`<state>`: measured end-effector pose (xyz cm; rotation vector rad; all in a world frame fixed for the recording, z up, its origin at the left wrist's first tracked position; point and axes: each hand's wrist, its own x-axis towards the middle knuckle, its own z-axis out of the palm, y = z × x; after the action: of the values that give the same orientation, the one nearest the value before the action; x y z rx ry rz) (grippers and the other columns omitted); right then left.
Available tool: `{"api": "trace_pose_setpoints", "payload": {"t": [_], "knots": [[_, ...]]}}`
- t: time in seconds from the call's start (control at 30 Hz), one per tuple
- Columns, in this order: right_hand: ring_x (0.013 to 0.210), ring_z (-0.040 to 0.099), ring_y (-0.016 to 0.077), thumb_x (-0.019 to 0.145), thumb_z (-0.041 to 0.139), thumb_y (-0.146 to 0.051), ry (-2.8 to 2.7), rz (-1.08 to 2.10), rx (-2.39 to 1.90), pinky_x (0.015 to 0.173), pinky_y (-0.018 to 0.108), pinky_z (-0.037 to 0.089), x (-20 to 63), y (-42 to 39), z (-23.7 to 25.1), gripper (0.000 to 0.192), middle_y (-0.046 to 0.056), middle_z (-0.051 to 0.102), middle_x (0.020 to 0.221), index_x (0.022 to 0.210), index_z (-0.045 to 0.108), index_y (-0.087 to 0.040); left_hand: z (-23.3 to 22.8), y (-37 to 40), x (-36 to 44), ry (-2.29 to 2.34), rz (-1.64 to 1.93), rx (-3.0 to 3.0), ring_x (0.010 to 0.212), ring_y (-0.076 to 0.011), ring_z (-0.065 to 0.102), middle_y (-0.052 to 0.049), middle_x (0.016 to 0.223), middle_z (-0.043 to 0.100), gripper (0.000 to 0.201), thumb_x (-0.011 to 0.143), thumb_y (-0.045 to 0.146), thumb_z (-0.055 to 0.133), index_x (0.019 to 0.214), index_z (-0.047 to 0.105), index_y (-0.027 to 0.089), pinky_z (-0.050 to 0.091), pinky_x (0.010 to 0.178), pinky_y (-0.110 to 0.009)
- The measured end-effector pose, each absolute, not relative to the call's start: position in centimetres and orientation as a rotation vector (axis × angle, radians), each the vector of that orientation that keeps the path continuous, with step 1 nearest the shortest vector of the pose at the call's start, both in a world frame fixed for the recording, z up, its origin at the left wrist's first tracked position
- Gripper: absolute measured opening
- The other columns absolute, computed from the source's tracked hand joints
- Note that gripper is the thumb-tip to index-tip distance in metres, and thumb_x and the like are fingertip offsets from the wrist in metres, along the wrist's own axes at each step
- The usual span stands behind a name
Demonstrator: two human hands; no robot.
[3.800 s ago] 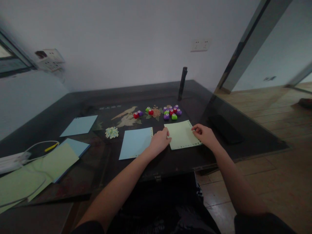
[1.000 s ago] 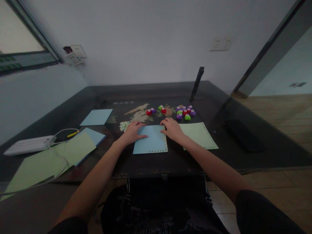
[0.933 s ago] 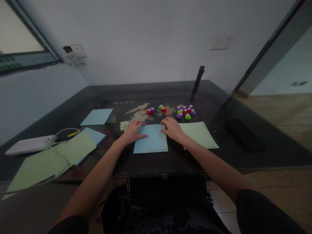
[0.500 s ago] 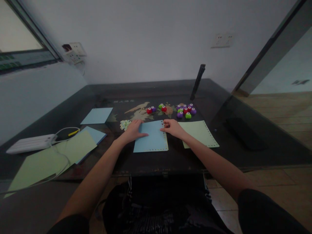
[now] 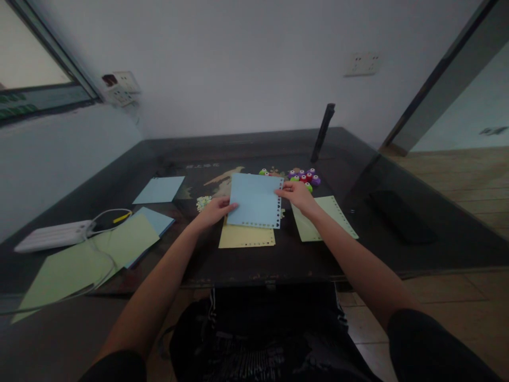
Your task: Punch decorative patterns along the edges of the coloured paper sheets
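A blue sheet of paper [image 5: 254,201] with punched holes along its right and lower edges is held up off the table between both hands. My left hand [image 5: 214,211] pinches its left edge, thumb on top. My right hand [image 5: 299,194] pinches the upper right edge. Beneath it lies a yellow sheet [image 5: 246,237], partly covered, also with holes. To the right, a pale green punched sheet [image 5: 332,212] lies partly under my right forearm. Several small coloured hole punches with eye-like tops [image 5: 305,178] sit just beyond my right hand; others are partly hidden behind the blue sheet.
Small paper bits [image 5: 203,202] lie beside my left hand. Another blue sheet [image 5: 159,189] is farther left. A white power strip [image 5: 53,236] and its cable rest by green sheets [image 5: 91,254]. A black upright bar [image 5: 323,132] and a dark flat object [image 5: 401,217] are at right.
The blue sheet has been lifted and moved up and to the right, uncovering the yellow sheet below. Both hands moved with it; some punches are now hidden behind it.
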<state>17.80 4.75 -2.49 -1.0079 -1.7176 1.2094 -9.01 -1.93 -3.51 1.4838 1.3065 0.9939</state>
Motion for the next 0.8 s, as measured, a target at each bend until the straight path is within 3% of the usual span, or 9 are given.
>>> {"api": "trace_pose_setpoints", "payload": {"t": [0.27,0.47,0.8], "knots": [[0.068,0.058,0.0135,0.068,0.069,-0.029,-1.583,1.227,-0.973,0.068,0.030,0.046,18.6,5.1,-1.7,0.016,0.003,0.065,0.072,0.074,0.064,-0.015,-3.5,-2.7,-7.8,1.318,0.818,1.498,0.056,-0.0130,0.056,-0.004,0.067,0.067,0.027,0.073,0.039,0.065,0.076,0.067,0.013,0.044,0.053,-0.024],[0.074,0.062,0.0153,0.070,0.069,-0.033,-1.614,1.493,-0.927,0.066,0.029,0.050,18.3,4.2,-1.3,0.025,0.007,0.069,0.086,0.089,0.066,-0.016,-3.6,-2.5,-7.7,1.429,0.978,1.548,0.054,-0.0121,0.054,-0.003,0.062,0.065,0.024,0.074,0.037,0.064,0.073,0.066,0.013,0.042,0.053,-0.023],[0.077,0.065,0.0202,0.067,0.073,-0.033,-1.867,1.557,-1.005,0.074,0.034,0.054,18.2,4.3,-2.6,0.025,0.010,0.072,0.086,0.082,0.070,-0.013,-4.8,-1.8,-8.3,1.410,1.035,1.656,0.053,-0.0124,0.054,-0.001,0.056,0.061,0.026,0.077,0.040,0.059,0.074,0.064,0.014,0.039,0.053,-0.023]]}}
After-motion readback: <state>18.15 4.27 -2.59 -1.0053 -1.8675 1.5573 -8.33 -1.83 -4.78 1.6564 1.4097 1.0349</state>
